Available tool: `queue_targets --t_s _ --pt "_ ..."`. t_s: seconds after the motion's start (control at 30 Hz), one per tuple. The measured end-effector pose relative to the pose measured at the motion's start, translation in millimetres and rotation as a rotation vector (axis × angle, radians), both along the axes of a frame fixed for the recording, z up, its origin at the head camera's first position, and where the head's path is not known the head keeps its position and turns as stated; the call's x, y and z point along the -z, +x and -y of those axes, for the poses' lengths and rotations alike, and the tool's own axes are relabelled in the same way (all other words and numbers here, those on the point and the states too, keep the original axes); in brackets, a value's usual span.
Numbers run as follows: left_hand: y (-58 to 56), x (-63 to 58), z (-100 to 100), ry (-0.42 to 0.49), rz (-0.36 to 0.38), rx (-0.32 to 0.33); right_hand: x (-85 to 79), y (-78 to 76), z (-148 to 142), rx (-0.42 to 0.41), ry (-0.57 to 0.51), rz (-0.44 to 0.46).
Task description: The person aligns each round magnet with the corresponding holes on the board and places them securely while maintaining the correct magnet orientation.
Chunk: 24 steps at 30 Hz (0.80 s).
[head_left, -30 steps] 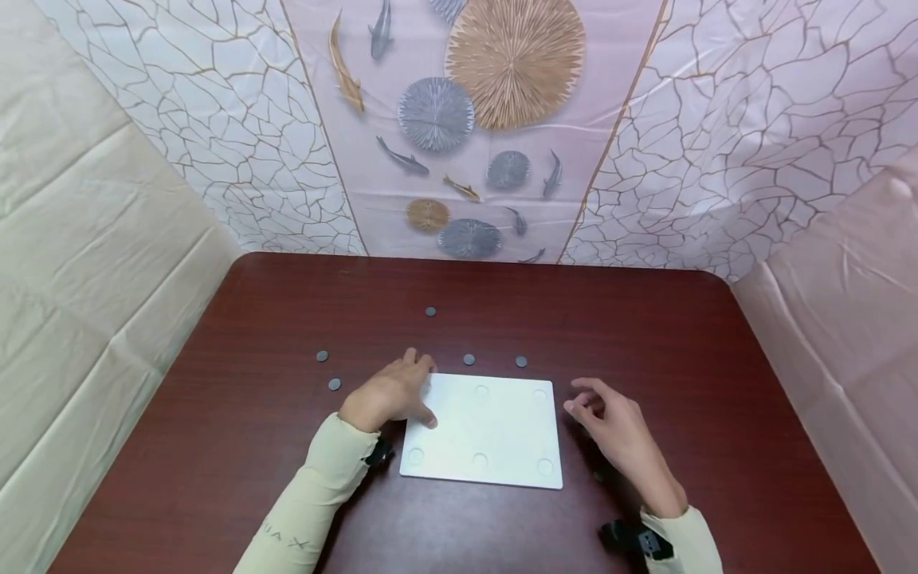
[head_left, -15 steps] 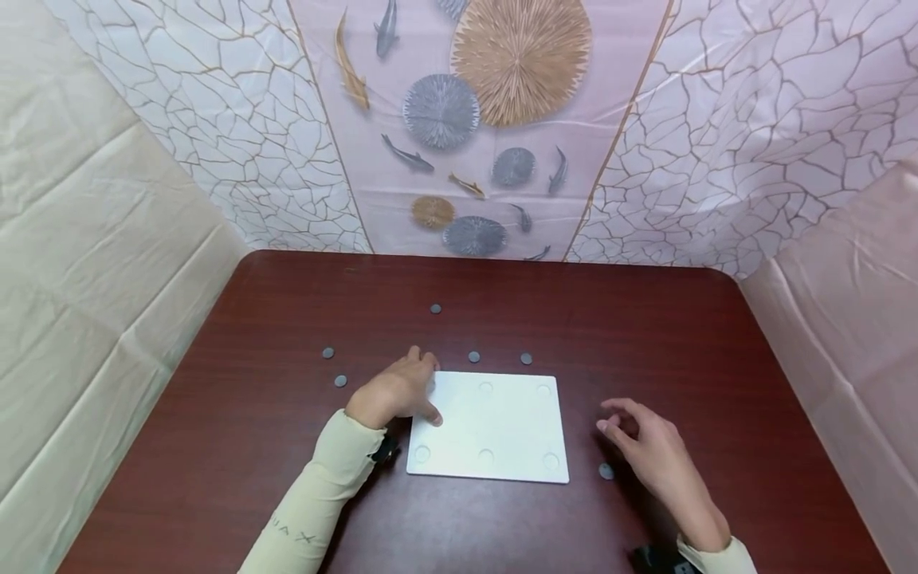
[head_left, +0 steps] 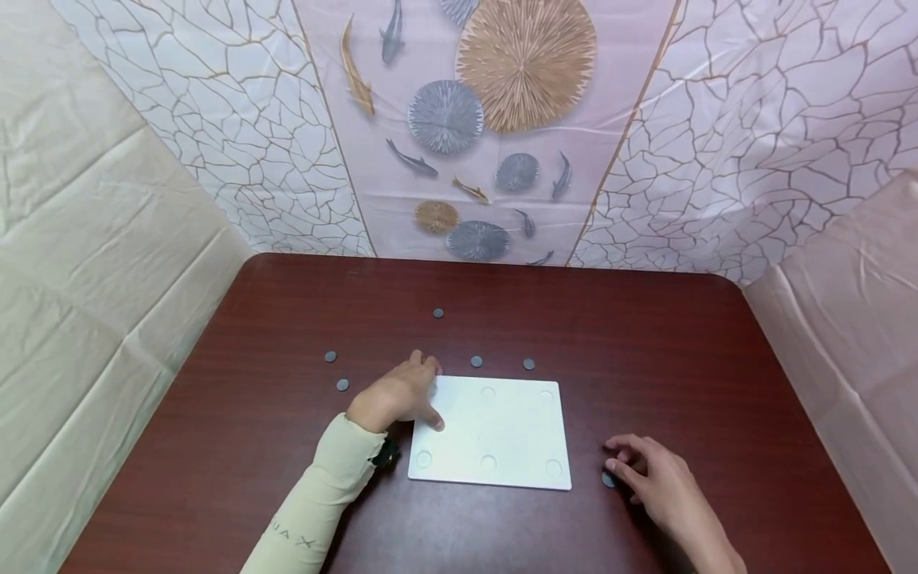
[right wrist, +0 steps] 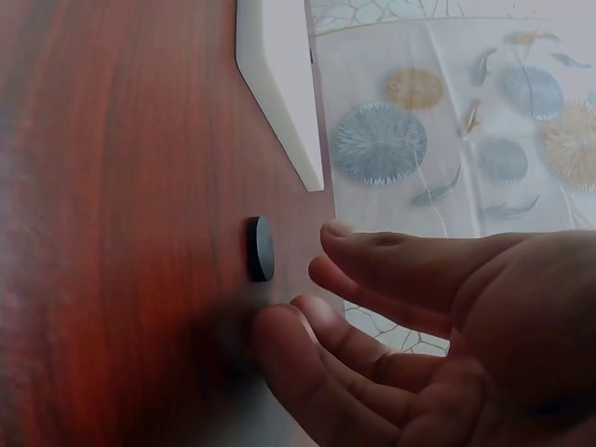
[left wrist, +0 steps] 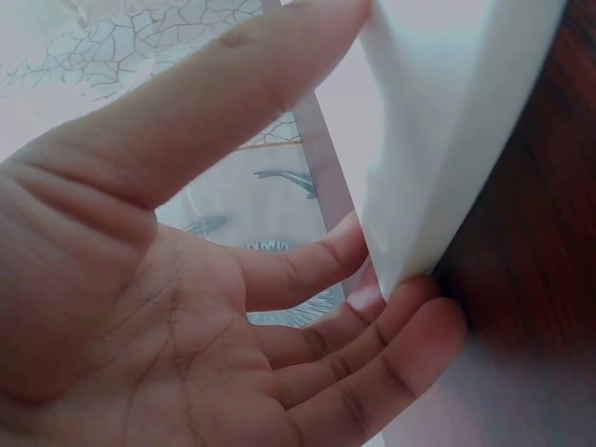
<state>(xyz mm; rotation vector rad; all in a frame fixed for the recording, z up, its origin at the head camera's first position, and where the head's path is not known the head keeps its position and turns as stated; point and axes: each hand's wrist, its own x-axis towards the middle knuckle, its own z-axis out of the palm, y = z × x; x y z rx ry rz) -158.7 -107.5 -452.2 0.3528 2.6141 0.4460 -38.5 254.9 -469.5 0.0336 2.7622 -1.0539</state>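
Note:
A white rectangular board [head_left: 495, 430] with several shallow round recesses lies flat on the dark red-brown table. My left hand [head_left: 402, 395] holds its left edge; in the left wrist view the thumb [left wrist: 233, 84] lies on the white face and the fingers [left wrist: 372, 363] meet the edge and corner. To the right of the board, my right hand [head_left: 663, 486] hovers low with loosely bent fingers. A small dark grey disc [right wrist: 262, 250] sits just beyond its fingertips in the right wrist view. Thumb and fingers are apart, with nothing between them.
More small grey discs are scattered on the table [head_left: 645, 335]: a disc [head_left: 438, 313] far back, others behind the board such as a disc [head_left: 528, 364], and a pair at left including a disc [head_left: 343, 384]. Patterned cloth [head_left: 287, 159] hangs along the table's back edge.
My right hand has moved right and toward me, away from the board's right edge and down to the disc there. The left hand stays on the board.

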Motion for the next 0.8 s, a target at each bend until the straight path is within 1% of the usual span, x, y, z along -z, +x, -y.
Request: queue_targets --t_s 0.2,0.33,0.47,0.63,0.8 --pt "0.4 -0.6 0.6 0.007 0.001 -0.004 3.2 7.2 2.8 0.039 -0.038 -0.016" --pt "0.0 -0.3 0.4 0.008 -0.002 0.004 5.5 10.0 4.0 0.032 -0.031 -0.051" --pt "0.2 -0.7 1.4 0.018 -0.001 -0.003 6.8 11.2 4.3 0.023 -0.017 -0.090" --pt "-0.2 -1.2 2.6 0.032 0.006 -0.018 7.1 12.5 3.8 0.018 0.029 -0.089" --pt "-1.9 1.4 4.4 0.048 0.016 -0.028 9.4 16.0 3.1 0.007 0.095 -0.124"
